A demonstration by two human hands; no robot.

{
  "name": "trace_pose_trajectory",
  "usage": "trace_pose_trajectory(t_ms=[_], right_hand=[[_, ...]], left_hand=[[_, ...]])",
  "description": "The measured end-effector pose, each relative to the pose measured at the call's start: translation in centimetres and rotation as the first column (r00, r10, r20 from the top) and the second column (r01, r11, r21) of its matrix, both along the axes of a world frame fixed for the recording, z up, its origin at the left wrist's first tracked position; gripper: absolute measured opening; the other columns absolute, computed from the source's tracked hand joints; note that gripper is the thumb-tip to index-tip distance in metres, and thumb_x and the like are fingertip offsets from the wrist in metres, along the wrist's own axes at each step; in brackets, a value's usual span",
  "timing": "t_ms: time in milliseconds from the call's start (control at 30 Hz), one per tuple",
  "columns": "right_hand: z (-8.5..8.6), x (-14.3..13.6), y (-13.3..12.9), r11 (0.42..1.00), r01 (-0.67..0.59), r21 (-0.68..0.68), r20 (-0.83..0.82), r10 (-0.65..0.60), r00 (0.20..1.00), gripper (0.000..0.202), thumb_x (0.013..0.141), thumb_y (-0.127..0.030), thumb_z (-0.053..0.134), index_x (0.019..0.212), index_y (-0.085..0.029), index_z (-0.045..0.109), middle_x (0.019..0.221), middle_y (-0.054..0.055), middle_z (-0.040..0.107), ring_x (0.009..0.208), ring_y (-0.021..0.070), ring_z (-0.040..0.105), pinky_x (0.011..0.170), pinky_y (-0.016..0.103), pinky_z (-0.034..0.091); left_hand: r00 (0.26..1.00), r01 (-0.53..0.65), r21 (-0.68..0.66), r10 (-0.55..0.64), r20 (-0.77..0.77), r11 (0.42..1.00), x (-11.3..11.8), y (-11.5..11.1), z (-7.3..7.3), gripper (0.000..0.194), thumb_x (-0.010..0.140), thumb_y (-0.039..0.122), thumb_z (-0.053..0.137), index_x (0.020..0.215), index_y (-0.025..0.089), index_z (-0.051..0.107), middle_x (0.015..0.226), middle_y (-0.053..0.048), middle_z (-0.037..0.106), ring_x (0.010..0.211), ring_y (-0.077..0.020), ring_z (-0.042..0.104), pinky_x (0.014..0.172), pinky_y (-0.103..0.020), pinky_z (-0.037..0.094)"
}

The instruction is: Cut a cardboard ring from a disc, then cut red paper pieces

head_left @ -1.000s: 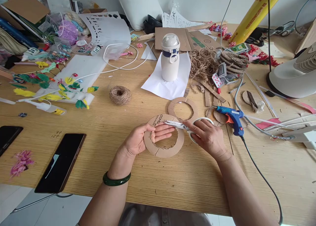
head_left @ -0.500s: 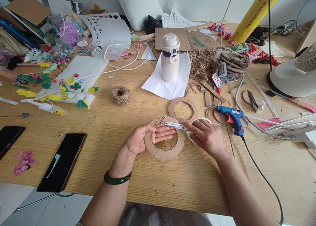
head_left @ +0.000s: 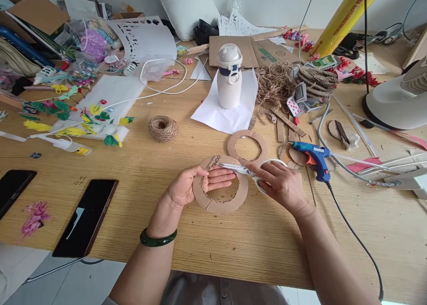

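My left hand [head_left: 187, 185] grips the left side of a cardboard ring [head_left: 230, 206], thumb on top and fingers passing beneath it and showing through the hole. The ring's inner edge is ragged. In my right hand [head_left: 283, 185] is a pair of white-handled scissors [head_left: 236, 167], their blades pointing left across the upper part of the ring. A second cardboard ring [head_left: 263, 141] lies flat on the table just behind, partly behind the scissors and my right fingers.
A blue glue gun [head_left: 315, 156] with a trailing cord lies right of my right hand. Behind are a twine ball [head_left: 163, 128], a white bottle [head_left: 229, 85] on paper and loose twine [head_left: 275, 85]. A phone [head_left: 86, 218] lies at the left front.
The held ring and my left hand have shifted very slightly left. The scissors' blades look a little wider apart at their tips.
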State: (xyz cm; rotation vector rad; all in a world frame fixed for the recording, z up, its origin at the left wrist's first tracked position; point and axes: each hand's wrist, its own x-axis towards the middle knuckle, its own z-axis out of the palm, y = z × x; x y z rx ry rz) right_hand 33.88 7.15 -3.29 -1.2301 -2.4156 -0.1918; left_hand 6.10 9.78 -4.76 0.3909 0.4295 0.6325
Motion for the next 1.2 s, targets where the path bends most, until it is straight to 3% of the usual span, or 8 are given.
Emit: trace_pose_trajectory(t_ms=[300, 800, 1200], right_hand=[[-0.19, -0.06, -0.11, 1.000, -0.017, -0.002, 0.011, 0.017, 1.000, 0.042, 0.091, -0.012, 0.053, 0.130, -0.023, 0.064, 0.083, -0.001, 0.068, 0.076, 0.0128, 0.058, 0.057, 0.026, 0.035], [-0.51, -0.20, 0.16, 1.000, 0.009, -0.015, 0.033, -0.009, 0.999, 0.042, 0.089, -0.012, 0.056, 0.128, -0.026, 0.065, 0.086, 0.000, 0.068, 0.081, 0.0148, 0.057, 0.054, 0.028, 0.031], [-0.67, -0.17, 0.00, 0.999, -0.044, -0.031, -0.021, 0.043, 0.999, 0.040, 0.089, -0.010, 0.052, 0.125, -0.022, 0.066, 0.089, 0.001, 0.071, 0.080, 0.0137, 0.061, 0.058, 0.027, 0.036]], left_hand=[[0.999, 0.042, 0.003, -0.042, -0.024, 0.999, -0.54, 0.18, -0.34, 0.051, 0.083, 0.012, 0.037, 0.124, -0.005, 0.063, 0.134, -0.024, 0.060, 0.132, -0.0336, 0.052, 0.121, -0.054, 0.016], [0.993, 0.104, 0.019, -0.103, -0.051, 0.994, -0.34, 0.16, -0.73, 0.052, 0.083, 0.013, 0.040, 0.126, -0.006, 0.061, 0.136, -0.025, 0.059, 0.133, -0.0336, 0.051, 0.121, -0.052, 0.020], [0.994, 0.098, -0.003, -0.098, -0.050, 0.995, -0.47, 0.28, -0.61, 0.050, 0.081, 0.013, 0.042, 0.121, -0.005, 0.064, 0.132, -0.026, 0.061, 0.129, -0.0337, 0.055, 0.118, -0.054, 0.025]])
